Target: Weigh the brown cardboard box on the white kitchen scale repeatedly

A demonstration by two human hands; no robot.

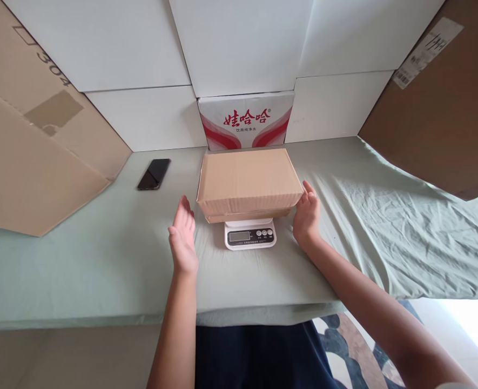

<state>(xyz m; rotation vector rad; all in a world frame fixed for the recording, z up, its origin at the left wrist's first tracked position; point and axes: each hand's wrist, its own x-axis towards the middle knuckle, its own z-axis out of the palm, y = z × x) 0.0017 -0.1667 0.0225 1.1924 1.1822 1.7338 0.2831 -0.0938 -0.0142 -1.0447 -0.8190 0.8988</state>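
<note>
A brown cardboard box (250, 178) rests on a white kitchen scale (230, 246), covering its weighing plate. The scale's front panel, with a grey display and several round buttons, sticks out below the box; no reading can be made out. My left hand (183, 237) is open, palm turned inward, a small gap away from the box's left side. On the other side, my right hand (307, 216) is open beside the box's right front corner, fingers lightly curved. Whether its fingertips touch the cardboard I cannot tell.
A black phone (154, 174) lies left of the box on the green cloth (101, 270). Behind stands a white and red carton (247, 121) against stacked white panels (239, 43). Large brown cardboard sheets flank the table, one left (32, 146) and one right (445, 119).
</note>
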